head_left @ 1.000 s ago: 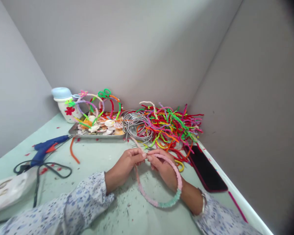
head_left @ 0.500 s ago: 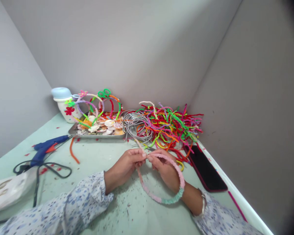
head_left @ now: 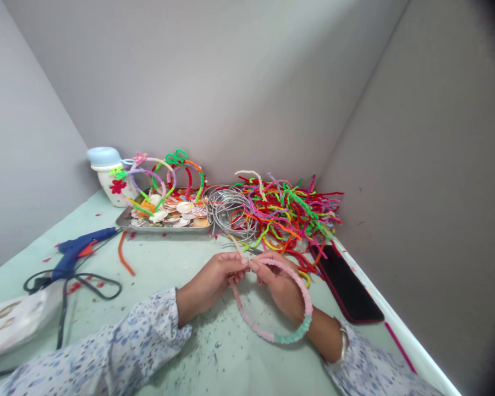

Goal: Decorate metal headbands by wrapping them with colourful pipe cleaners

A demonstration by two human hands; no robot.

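Observation:
A fuzzy ring (head_left: pixel 292 336) in pink and mint green hangs between my two hands over the table. My left hand (head_left: pixel 214 279) pinches a pale pink fuzzy stem (head_left: pixel 236 245) at the ring's upper left, with the stem's free end pointing up past the fingers. Close against it, my right hand (head_left: pixel 277 279) pinches the pink top part of the ring. The fingertips of both hands nearly touch. The ring's lower curve passes in front of my right wrist.
Behind the hands are a wire coil (head_left: pixel 232 212), a heap of coloured fuzzy stems (head_left: pixel 291 209) and a metal tray (head_left: pixel 165 229) with shells and headbands. A blue glue gun (head_left: pixel 72 253) lies left, a white bottle (head_left: pixel 109 184) behind it, a black phone (head_left: pixel 350 286) right.

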